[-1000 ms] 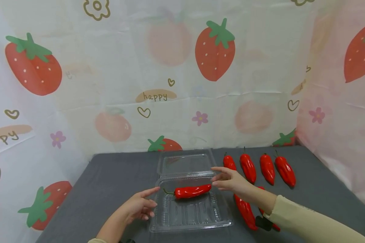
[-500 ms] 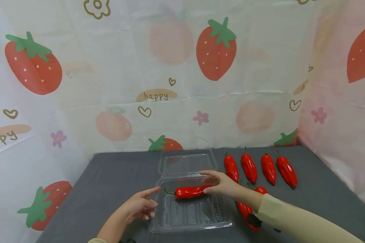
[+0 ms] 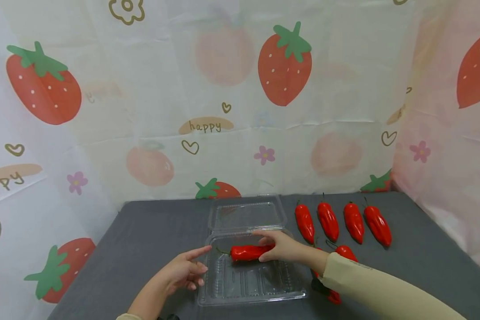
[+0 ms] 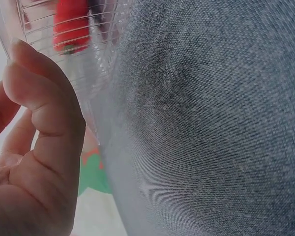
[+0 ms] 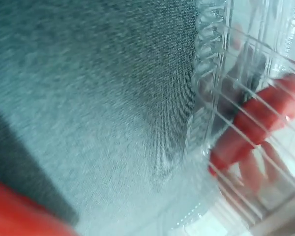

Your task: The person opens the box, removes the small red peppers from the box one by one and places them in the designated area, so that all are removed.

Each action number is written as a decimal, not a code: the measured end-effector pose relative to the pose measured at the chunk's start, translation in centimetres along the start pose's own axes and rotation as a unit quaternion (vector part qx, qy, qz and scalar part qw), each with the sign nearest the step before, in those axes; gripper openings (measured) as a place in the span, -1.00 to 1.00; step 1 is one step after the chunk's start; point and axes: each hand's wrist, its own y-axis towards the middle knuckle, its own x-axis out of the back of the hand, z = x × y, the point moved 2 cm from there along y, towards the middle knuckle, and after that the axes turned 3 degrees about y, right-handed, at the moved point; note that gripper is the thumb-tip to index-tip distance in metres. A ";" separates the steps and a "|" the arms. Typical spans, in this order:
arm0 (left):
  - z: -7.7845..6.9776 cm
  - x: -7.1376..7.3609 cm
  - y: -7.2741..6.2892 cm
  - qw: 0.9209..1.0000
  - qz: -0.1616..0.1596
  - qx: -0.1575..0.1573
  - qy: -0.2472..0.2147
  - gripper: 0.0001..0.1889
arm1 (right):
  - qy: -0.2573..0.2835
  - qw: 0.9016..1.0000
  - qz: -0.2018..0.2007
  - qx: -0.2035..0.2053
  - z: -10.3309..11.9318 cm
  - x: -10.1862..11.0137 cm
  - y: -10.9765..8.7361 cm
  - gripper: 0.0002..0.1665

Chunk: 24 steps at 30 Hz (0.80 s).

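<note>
A red chili pepper (image 3: 244,253) lies crosswise in the base of a clear plastic clamshell box (image 3: 244,297), its green stem to the left. My right hand (image 3: 282,248) holds the pepper's right end, thumb on the near side and fingers on the far side. Through the clear wall in the right wrist view, fingertips (image 5: 250,172) show beside the pepper (image 5: 258,120). My left hand (image 3: 182,271) stays at the box's left side, index fingertip right at the rim and the other fingers loosely curled. In the left wrist view, the left hand (image 4: 44,132) holds nothing.
The box's lid (image 3: 246,215) lies folded back behind the base. Several red peppers (image 3: 353,222) stand in a row at the back right of the grey cloth-covered table (image 3: 144,235). Another pepper (image 3: 346,252) lies partly under the right sleeve. A strawberry-print curtain (image 3: 224,89) surrounds the table.
My right hand has moved left from beside the box's right edge onto the pepper's right end, its fingers coming round it. The left hand and the pepper have stayed in place.
</note>
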 end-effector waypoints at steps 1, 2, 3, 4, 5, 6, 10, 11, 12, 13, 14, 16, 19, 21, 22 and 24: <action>0.0 0.0 0.0 1.000 0.000 -0.001 0.000 -0.30 | 0.001 1.000 0.001 -0.003 0.0 -0.1 0.1 -0.23; -0.1 0.0 -0.1 1.000 0.000 -0.002 0.000 -0.30 | 0.000 1.000 0.001 -0.005 -0.1 -0.2 0.3 -0.23; -0.1 0.0 -0.1 1.000 -0.001 -0.002 0.001 -0.30 | -0.001 1.000 0.001 -0.007 -0.2 -0.3 0.4 -0.23; -0.1 0.0 -0.1 1.000 -0.001 -0.002 0.001 -0.30 | -0.001 1.000 0.001 -0.009 -0.2 -0.5 0.5 -0.23; -0.2 -0.1 -0.2 1.000 -0.001 -0.002 0.001 -0.30 | -0.001 1.000 0.001 -0.011 -0.3 -0.6 0.7 -0.23; -0.2 -0.1 -0.2 1.000 -0.002 -0.001 0.002 -0.31 | -0.002 1.000 0.000 -0.013 -0.3 -0.8 0.8 -0.23; -0.2 0.0 -0.1 1.000 -0.003 0.003 0.005 -0.31 | -0.016 1.000 -0.003 -0.021 -0.6 -1.5 1.1 -0.21; -0.2 -0.1 -0.1 1.000 -0.004 0.004 0.005 -0.31 | -0.024 0.999 -0.004 -0.021 -0.7 -1.7 1.2 -0.21; -0.1 -0.1 -0.1 1.000 -0.004 0.005 0.005 -0.31 | -0.032 0.999 -0.006 -0.020 -0.7 -1.8 1.2 -0.21; -0.1 -0.1 -0.1 1.000 -0.005 0.005 0.005 -0.31 | -0.037 0.999 -0.007 -0.017 -0.7 -2.0 1.2 -0.21; -0.1 -0.1 -0.1 1.000 -0.006 0.004 0.005 -0.31 | -0.045 0.999 -0.008 -0.014 -0.7 -2.1 1.3 -0.21; -0.1 -0.2 -0.1 1.000 -0.008 0.003 0.006 -0.31 | -0.060 0.998 -0.007 -0.007 -0.6 -2.3 1.3 -0.20; -0.1 -0.2 -0.1 1.000 -0.009 0.001 0.009 -0.31 | -0.085 0.996 0.001 0.002 -0.7 -2.6 1.3 -0.19; -0.1 -0.2 -0.1 1.000 -0.009 0.001 0.010 -0.31 | -0.096 0.995 0.007 0.009 -0.7 -2.8 1.3 -0.21; -0.1 -0.2 -0.1 1.000 -0.009 0.001 0.010 -0.31 | -0.100 0.995 0.009 0.011 -0.7 -2.9 1.2 -0.22; 0.0 -0.1 0.0 1.000 -0.009 0.001 0.012 -0.31 | -0.103 0.994 0.009 0.014 -0.7 -3.0 1.1 -0.26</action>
